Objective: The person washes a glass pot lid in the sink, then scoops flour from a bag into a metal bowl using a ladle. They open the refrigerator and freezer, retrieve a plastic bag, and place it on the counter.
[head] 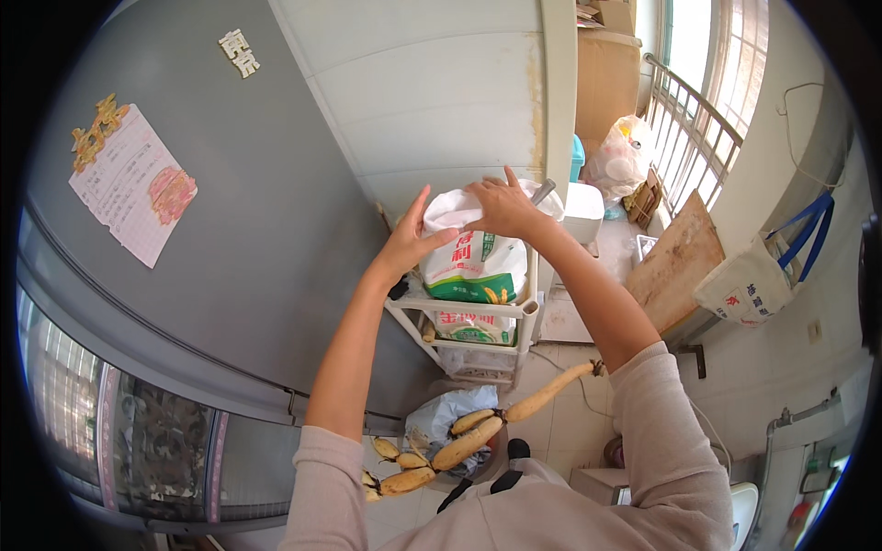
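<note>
A white woven bag (475,265) with green and red print, seemingly a flour bag, stands on the upper tier of a cream plastic shelf rack (527,311). Its mouth is folded outward into a loose rim. My left hand (408,241) is at the left of the mouth, fingers spread and thumb lying along the front rim; whether it grips is unclear. My right hand (504,209) is bent over the mouth, its thumb at the front rim and its index finger raised. A grey metal handle (544,192) sticks out beside my right wrist. The bag's contents are hidden.
A grey refrigerator (275,206) stands close on the left. A similar bag (475,325) sits one tier lower. Lotus roots (468,444) lie across a bin with plastic bags by my feet. A wooden board (679,268) leans at right, beside a hanging cloth bag (747,286).
</note>
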### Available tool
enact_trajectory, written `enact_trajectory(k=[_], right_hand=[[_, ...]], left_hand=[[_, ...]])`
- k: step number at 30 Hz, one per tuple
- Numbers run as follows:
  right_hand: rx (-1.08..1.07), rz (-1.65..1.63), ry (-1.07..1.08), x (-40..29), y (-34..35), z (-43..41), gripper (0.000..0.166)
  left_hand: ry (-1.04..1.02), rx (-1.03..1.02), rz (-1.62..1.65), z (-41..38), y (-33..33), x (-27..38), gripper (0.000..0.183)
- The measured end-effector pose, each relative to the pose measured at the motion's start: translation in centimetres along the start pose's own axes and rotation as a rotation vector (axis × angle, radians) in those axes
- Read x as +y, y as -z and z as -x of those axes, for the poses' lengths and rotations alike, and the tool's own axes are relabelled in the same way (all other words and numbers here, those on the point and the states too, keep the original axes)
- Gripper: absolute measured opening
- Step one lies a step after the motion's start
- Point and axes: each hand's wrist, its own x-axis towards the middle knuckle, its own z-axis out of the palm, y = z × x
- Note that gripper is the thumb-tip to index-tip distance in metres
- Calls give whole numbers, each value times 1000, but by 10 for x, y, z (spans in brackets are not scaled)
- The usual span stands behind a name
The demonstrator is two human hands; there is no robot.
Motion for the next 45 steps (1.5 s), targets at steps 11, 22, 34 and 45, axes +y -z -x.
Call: enact_trajectory(k=[11, 22, 34, 45], right_hand=[[-99, -278, -482, -2, -28, -8, 47], [-221, 241, 272, -18, -56, 7, 38], [-479, 37, 3, 20, -75, -14, 39], [-365, 64, -230, 33, -127, -22, 31]], left_hand=[[168, 415, -323, -6, 11, -138, 60], [258, 237, -707, -34, -6, -142, 32], [-266, 291, -657, -29, -20, -138, 30], [-326, 349, -1069, -20, -45, -157, 39]])
